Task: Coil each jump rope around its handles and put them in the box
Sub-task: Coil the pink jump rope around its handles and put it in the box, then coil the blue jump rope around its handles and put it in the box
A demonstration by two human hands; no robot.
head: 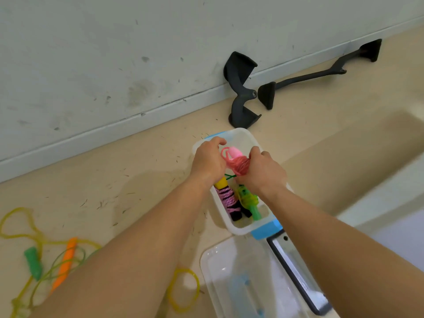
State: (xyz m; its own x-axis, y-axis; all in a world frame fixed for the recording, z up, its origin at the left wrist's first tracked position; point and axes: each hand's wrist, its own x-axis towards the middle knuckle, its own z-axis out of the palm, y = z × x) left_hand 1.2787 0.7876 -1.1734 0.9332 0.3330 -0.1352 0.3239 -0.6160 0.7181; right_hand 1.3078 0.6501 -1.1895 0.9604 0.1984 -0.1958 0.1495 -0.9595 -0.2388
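Head camera shows the left hand (207,157) and right hand (261,173) with fingers curled round the wound-up pink rope (239,165) just above the box (241,230), where a pink-and-black rope (227,198) and a green rope (249,199) already lie, while a yellow rope (66,260) on the floor is not wound up yet.

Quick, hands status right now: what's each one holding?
Left hand: closed, gripping the pink jump rope over the box.
Right hand: closed, gripping the same rope's coil.

Bright even daylight, soft shadows on the floor (142,180), wide-angle bending at edges, slight blur lower right
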